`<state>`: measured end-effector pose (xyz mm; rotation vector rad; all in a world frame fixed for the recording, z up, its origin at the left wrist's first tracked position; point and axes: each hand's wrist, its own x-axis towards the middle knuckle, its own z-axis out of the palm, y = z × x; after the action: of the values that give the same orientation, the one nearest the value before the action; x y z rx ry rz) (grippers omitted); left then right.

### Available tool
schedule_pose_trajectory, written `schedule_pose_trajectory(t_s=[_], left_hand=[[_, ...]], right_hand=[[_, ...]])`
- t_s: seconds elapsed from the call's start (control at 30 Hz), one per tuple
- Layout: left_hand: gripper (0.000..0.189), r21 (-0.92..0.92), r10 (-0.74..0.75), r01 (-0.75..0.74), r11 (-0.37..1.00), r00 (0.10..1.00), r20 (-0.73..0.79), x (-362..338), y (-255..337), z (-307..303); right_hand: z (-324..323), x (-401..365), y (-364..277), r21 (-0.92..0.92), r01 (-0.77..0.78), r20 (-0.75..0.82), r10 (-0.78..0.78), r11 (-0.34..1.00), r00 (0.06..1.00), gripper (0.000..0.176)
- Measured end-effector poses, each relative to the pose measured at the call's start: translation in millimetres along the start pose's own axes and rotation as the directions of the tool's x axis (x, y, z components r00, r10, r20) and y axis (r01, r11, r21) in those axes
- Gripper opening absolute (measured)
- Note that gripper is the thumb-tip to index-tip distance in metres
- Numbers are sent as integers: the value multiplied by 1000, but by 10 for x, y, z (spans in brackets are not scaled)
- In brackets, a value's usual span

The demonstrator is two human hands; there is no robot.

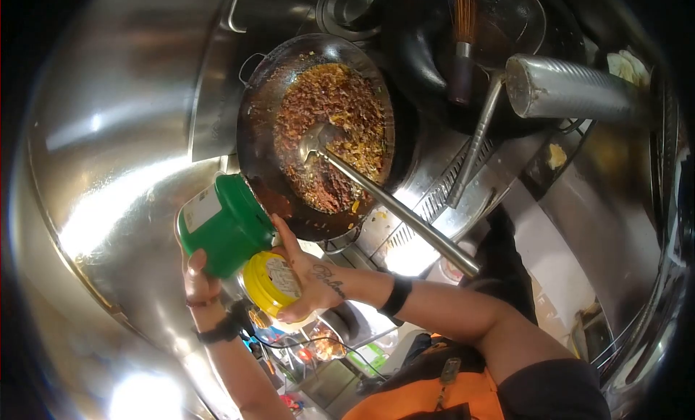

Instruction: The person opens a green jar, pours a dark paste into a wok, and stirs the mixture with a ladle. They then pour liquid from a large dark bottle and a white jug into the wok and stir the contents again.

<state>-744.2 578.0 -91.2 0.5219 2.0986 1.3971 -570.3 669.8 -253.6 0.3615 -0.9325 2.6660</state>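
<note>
left hand [197,277]: green tub [226,225] | right hand [313,281]: yellow lid [269,282] | wok [250,127]: ladle [391,203]

Canister [224,225] in left hand [199,275]; lid [269,281] in right hand [311,279], just beside it. Wok [260,109] beyond both hands, ladle [326,141] inside; second wok [427,58] further right.

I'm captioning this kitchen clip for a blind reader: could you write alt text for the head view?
The left hand tilts a green tub toward a wok of browned, chopped food, while the right hand holds a yellow lid just beside it. A metal ladle rests in the wok.
</note>
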Motion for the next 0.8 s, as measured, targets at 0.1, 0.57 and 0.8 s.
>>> schedule_pose_trajectory(t_s=[0.1,0.57,0.8], left_hand=[[76,-50,-15,14,999,1000,-22,-41,-53,-60],[75,-791,-95,-283,542,915,-393,-694,-1552,253],[80,-951,36,-254,176,967,-252,-568,-1620,610]], right_hand=[[-1,2,-26,-66,8,-17,-10,998,1000,142],[547,359,-1086,-600,-284,165,463,748,871,133],[607,462,-1725,-857,20,287,444,515,849,87]])
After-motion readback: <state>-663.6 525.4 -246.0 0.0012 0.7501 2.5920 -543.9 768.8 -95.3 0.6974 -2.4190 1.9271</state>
